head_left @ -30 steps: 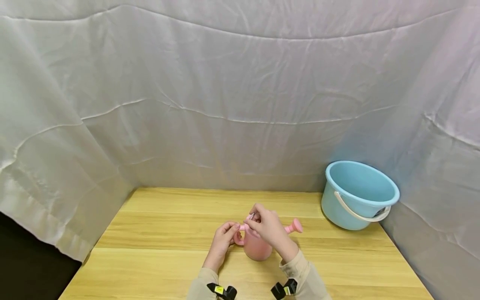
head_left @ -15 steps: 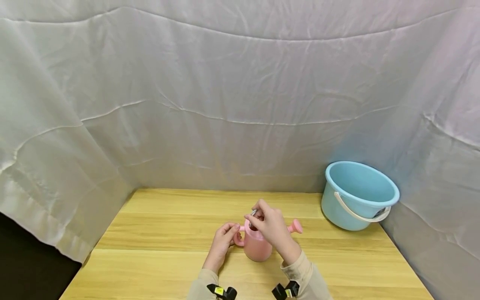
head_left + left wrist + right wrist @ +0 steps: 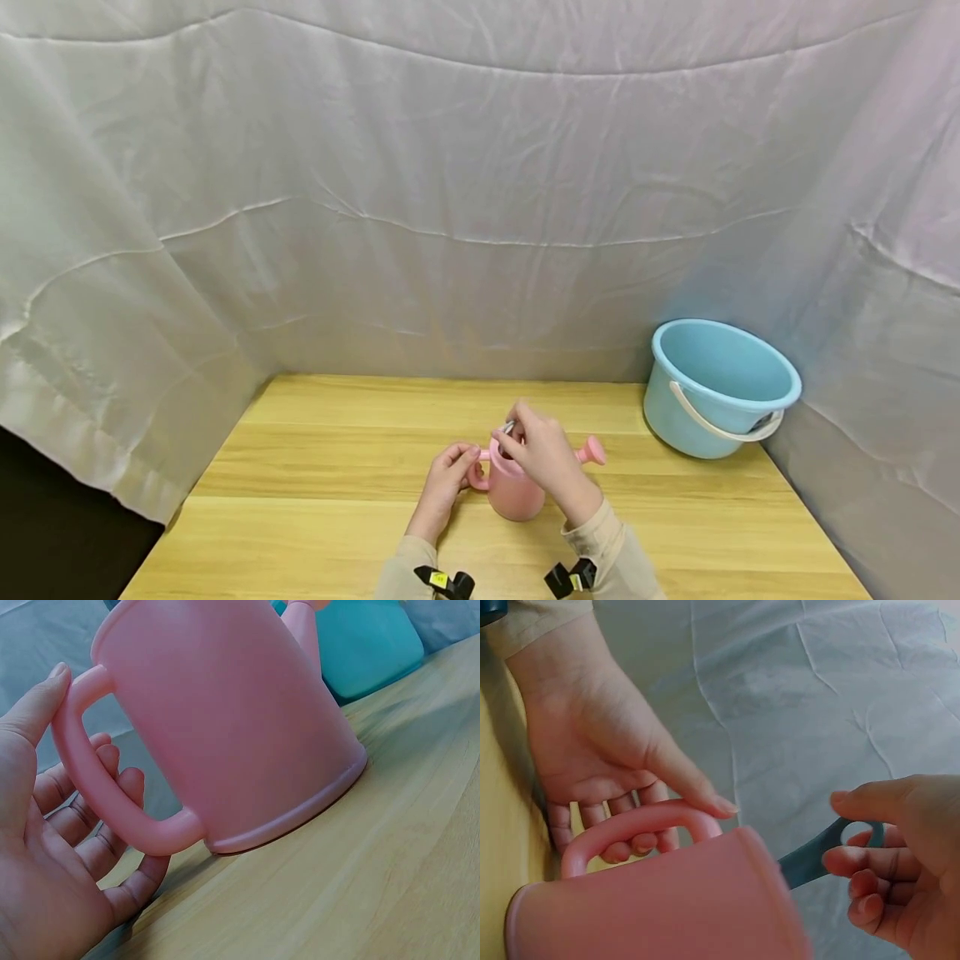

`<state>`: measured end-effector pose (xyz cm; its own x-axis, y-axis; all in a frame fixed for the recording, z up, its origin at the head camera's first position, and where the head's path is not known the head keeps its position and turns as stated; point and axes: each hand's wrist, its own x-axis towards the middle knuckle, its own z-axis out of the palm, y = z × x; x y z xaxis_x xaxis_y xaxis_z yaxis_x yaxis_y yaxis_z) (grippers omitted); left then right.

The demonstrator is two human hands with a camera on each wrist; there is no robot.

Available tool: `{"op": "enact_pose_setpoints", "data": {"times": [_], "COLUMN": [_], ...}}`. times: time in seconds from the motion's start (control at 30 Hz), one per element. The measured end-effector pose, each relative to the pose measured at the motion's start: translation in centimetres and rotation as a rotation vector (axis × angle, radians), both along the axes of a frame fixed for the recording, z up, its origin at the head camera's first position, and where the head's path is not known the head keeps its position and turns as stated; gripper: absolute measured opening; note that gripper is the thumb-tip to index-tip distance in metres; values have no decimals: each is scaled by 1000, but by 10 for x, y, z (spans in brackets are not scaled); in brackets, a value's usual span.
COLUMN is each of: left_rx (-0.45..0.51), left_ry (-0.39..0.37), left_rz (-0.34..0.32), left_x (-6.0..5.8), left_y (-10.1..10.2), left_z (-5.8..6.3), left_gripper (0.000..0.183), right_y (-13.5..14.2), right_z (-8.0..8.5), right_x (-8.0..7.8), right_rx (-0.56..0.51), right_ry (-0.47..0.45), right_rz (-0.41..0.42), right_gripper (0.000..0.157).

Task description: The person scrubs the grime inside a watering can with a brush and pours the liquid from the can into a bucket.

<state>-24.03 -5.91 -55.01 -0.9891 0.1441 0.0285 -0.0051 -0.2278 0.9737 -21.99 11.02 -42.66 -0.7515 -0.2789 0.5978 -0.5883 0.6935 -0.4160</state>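
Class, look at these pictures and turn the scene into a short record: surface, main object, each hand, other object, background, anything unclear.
Surface: wood-grain table
Main object: pink watering can, standing upright, spout toward the person's right
Left hand: holds the can's handle
Right hand: pinches a ring-ended tool at the can's mouth
Other object: light blue bucket, back right
Background: grey curtain
Unclear: the tool's far end, hidden
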Motion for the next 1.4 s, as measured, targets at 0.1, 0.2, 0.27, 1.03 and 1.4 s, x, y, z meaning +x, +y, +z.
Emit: {"op": "enact_pose_setpoints", "data": {"times": [0.1,0.2,0.27,1.03,1.4], "left_rx": [-5,-11,-11,2,-9], "left_ry": [1,5,4,-4,-8], "left_rz": [0,4,7,0,4], "left_x": [0,0,0,-1,0], "left_y": [0,0,0,0,0], "left_z": [-1,-1,-2,0,-1], "left_gripper": [24,24,24,26,28], "right_y": [0,1,2,12,11], "right_z": [-4,-7,-8,-2,0], "right_x": [-1,-2,-3,-11,-9], "right_rx": [44,66,78,155,76], "right_ry": [-57,-93,-98,232,406], "right_rz": [-21,-41,-49,-52,-13], "right_gripper": [23,23,24,27,31]}}
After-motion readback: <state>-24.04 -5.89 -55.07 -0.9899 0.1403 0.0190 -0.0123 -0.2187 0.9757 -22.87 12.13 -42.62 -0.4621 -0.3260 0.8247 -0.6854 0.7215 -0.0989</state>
